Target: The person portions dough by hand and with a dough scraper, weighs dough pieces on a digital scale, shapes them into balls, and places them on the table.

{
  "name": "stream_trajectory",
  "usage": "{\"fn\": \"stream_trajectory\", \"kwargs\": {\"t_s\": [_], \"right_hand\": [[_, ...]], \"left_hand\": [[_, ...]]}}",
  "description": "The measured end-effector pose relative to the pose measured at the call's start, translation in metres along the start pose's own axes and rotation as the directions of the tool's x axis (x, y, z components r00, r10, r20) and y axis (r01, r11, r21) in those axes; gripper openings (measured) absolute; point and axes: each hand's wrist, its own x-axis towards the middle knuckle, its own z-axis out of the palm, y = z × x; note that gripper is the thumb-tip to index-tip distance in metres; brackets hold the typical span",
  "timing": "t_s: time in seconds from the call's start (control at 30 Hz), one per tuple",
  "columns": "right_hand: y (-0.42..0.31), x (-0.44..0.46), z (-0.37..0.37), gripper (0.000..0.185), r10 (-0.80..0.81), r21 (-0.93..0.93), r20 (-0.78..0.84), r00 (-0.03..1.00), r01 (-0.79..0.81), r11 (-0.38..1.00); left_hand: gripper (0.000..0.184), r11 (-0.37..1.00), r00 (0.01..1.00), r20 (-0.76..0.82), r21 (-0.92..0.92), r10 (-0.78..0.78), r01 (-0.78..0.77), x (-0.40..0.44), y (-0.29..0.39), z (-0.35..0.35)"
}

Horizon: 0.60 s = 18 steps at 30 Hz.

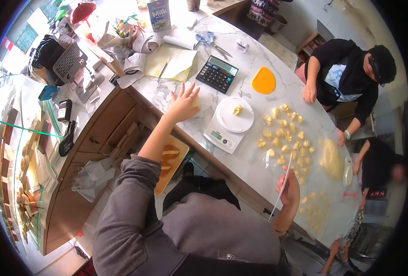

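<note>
My left hand (183, 105) lies spread on the marble counter, over a pale dough piece (195, 102) that shows at its edge. In my right hand (288, 186) is a thin, flat white blade (280, 189), seen nearly edge-on and tilted upward. Beyond the blade, several small dough pieces (285, 148) are scattered on the counter. One dough piece (237, 109) rests on the round plate of a white kitchen scale (222, 139), between my hands. Farther right sits a large dough mass (331, 159).
A calculator (217, 74), an orange scraper (263, 80), blue scissors (208, 39) and yellow paper (169, 62) lie beyond the scale. A milk carton (159, 16) stands at the back. Another person (337, 73) is across the counter; more people are at the right.
</note>
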Motion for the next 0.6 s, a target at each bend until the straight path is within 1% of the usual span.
{"fn": "stream_trajectory", "kwargs": {"t_s": [0.07, 0.1, 0.17, 0.2, 0.27, 0.3, 0.33, 0.4, 0.43, 0.47, 0.5, 0.53, 0.57, 0.6], "right_hand": [[-0.001, 0.011, 0.016, 0.027, -0.062, -0.086, -0.17, 0.984, 0.048, 0.995], [-0.005, 0.014, 0.023, 0.028, -0.066, -0.081, -0.103, 0.992, 0.058, 0.995], [-0.013, 0.018, 0.038, 0.03, -0.069, -0.065, 0.025, 0.997, 0.071, 0.995], [-0.014, 0.022, 0.047, 0.031, -0.086, -0.085, 0.037, 0.996, 0.089, 0.992], [-0.018, 0.04, 0.074, 0.032, -0.118, -0.124, 0.063, 0.991, 0.125, 0.984], [-0.022, 0.046, 0.096, 0.032, -0.152, -0.112, 0.053, 0.987, 0.157, 0.981], [-0.027, 0.052, 0.12, 0.033, -0.186, -0.103, 0.043, 0.982, 0.19, 0.976], [-0.039, 0.066, 0.165, 0.03, -0.266, -0.194, 0.289, 0.92, 0.329, 0.924], [-0.036, 0.081, 0.179, 0.031, -0.279, -0.325, 0.332, 0.901, 0.387, 0.863], [-0.032, 0.098, 0.194, 0.032, -0.288, -0.441, 0.379, 0.879, 0.446, 0.779], [-0.028, 0.109, 0.215, 0.034, -0.366, -0.565, 0.415, 0.833, 0.552, 0.614], [-0.023, 0.118, 0.237, 0.035, -0.43, -0.66, 0.464, 0.774, 0.626, 0.415], [-0.017, 0.126, 0.256, 0.036, -0.427, -0.685, 0.491, 0.759, 0.64, 0.349], [-0.011, 0.133, 0.274, 0.037, -0.423, -0.703, 0.52, 0.742, 0.653, 0.281]], "left_hand": [[0.086, 0.995, 0.982, -0.187, -0.092, 0.029, -0.047, -0.009, 0.005, -0.012], [0.086, 0.992, 0.954, -0.301, -0.12, -0.012, -0.025, -0.019, 0.012, -0.019], [0.077, 0.948, 0.891, -0.442, -0.314, -0.099, -0.051, -0.038, 0.007, -0.009], [0.073, 0.911, 0.854, -0.497, -0.406, -0.152, -0.074, -0.047, 0.004, -0.001], [0.062, 0.908, 0.831, -0.498, -0.42, -0.248, 0.02, -0.063, -0.001, 0.019], [0.057, 0.902, 0.815, -0.499, -0.426, -0.295, 0.066, -0.066, -0.003, 0.023], [0.054, 0.896, 0.802, -0.511, -0.439, -0.308, 0.064, -0.063, -0.002, 0.022], [0.048, 0.881, 0.776, -0.529, -0.467, -0.343, 0.071, -0.06, 0.003, 0.02], [0.051, 0.859, 0.791, -0.495, -0.507, -0.36, 0.073, -0.053, -0.002, 0.019], [0.052, 0.856, 0.814, -0.47, -0.513, -0.342, 0.064, -0.046, -0.006, 0.018], [0.052, 0.854, 0.835, -0.446, -0.518, -0.323, 0.054, -0.039, -0.009, 0.017], [0.053, 0.851, 0.854, -0.422, -0.524, -0.303, 0.043, -0.032, -0.012, 0.016], [0.046, 0.878, 0.851, -0.458, -0.479, -0.257, 0.007, -0.026, -0.016, 0.019], [0.042, 0.885, 0.861, -0.457, -0.465, -0.225, -0.015, -0.023, -0.02, 0.021]]}}
